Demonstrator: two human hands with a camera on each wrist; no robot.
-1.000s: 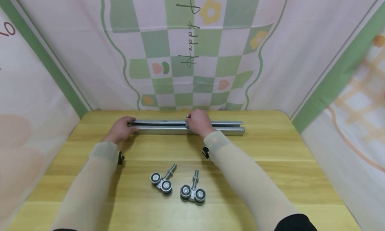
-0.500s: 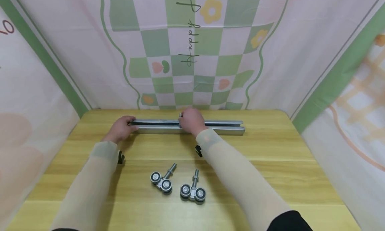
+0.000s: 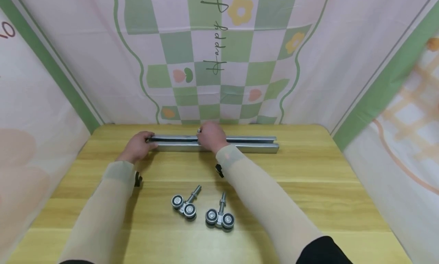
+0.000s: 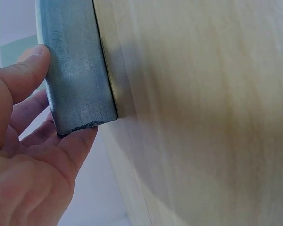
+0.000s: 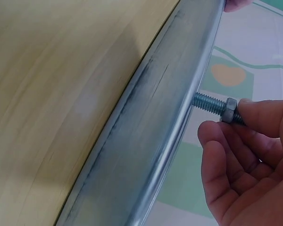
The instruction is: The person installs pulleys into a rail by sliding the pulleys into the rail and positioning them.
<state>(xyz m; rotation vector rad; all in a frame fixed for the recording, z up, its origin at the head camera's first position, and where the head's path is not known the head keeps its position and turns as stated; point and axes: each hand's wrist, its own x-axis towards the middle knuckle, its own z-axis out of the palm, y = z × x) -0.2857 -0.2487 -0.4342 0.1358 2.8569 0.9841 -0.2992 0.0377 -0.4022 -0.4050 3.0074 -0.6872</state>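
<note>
Before rail (image 3: 253, 148), two trolleys (image 3: 219, 219); left grip (image 3: 136, 146) holding rail end, right grip (image 3: 212, 136) pinching bolt (image 5: 210, 103).

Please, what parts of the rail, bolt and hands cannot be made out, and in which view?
Inner end of the bolt: right wrist view, hidden by the rail.
Outer end of the bolt: right wrist view, covered by the right hand.
Some fingertips of the left hand: left wrist view, behind the rail.
Far end of the rail: left wrist view, cut off by the top edge.
</note>
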